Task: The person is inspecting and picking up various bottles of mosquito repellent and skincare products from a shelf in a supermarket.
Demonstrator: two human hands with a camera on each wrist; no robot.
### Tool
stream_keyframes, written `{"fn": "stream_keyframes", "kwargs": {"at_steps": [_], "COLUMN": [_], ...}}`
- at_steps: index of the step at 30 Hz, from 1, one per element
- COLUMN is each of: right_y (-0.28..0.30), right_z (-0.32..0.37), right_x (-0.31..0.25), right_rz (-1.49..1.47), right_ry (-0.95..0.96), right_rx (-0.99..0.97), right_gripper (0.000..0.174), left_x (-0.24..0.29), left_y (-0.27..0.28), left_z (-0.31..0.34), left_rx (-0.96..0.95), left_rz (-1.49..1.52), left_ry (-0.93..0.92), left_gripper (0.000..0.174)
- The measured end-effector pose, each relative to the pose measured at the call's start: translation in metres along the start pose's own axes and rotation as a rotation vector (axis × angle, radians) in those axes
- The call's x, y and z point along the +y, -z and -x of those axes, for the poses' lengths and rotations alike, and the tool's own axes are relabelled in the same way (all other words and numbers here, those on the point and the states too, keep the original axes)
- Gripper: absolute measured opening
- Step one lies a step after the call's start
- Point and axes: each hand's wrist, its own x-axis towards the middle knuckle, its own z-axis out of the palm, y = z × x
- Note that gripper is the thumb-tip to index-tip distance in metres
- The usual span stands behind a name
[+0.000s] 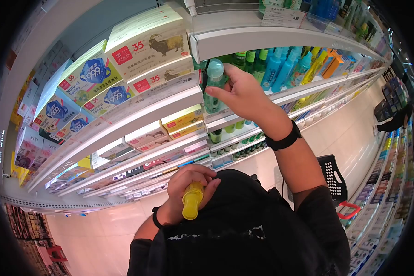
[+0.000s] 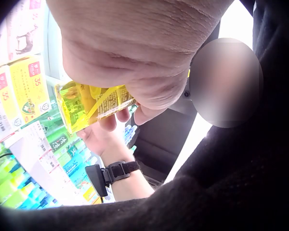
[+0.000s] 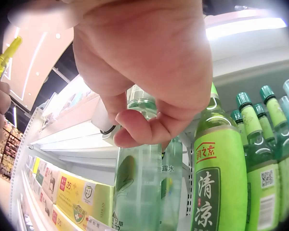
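My right hand (image 1: 255,99) reaches to the shelf and grips a clear, pale green bottle (image 1: 213,104) near its top. In the right wrist view, curled fingers wrap the neck of this bottle (image 3: 137,187), covering part of its cap. A similar bottle stands close behind it. Low in front of the body, my left hand (image 1: 177,189) holds a yellow see-through bottle (image 1: 193,200), its yellow cap end pointing toward the body. The left wrist view shows the yellow bottle (image 2: 79,106) lying in the fingers, with a printed label.
Stacked soap boxes (image 1: 147,43) fill the shelf left of the pale green bottle. Green bottles (image 3: 220,168) stand close on its right, then blue bottles (image 1: 280,69). A white shelf edge (image 1: 285,39) runs above. A black basket (image 1: 332,177) with a red handle is behind the right arm.
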Motion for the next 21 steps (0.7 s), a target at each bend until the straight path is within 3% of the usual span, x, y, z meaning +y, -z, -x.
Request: {"fn": "stream_keyframes", "kwargs": {"at_steps": [10, 14, 16, 19, 21], "right_y": [-0.009, -0.001, -0.001, 0.001, 0.008], "right_z": [-0.015, -0.023, -0.024, -0.029, -0.032], "right_x": [0.012, 0.021, 0.012, 0.024, 0.026], "right_rz": [0.04, 0.005, 0.069, 0.068, 0.09], "right_ry": [0.043, 0.071, 0.005, 0.024, 0.01], "right_rx": [0.015, 0.102, 0.0, 0.011, -0.006], "right_gripper": [0.041, 0.044, 0.046, 0.05, 0.059], "left_x": [0.0, -0.006, -0.014, -0.018, -0.022], "left_y": [0.002, -0.004, -0.004, -0.01, -0.012], "left_z": [-0.001, -0.018, -0.011, -0.006, -0.011], "left_rx": [-0.028, -0.019, 0.035, 0.082, 0.076], "left_rz": [-0.021, -0.042, -0.055, -0.031, -0.085], "left_ry": [0.081, -0.056, -0.059, 0.116, 0.096], "left_gripper": [0.027, 0.028, 0.028, 0.027, 0.028]}}
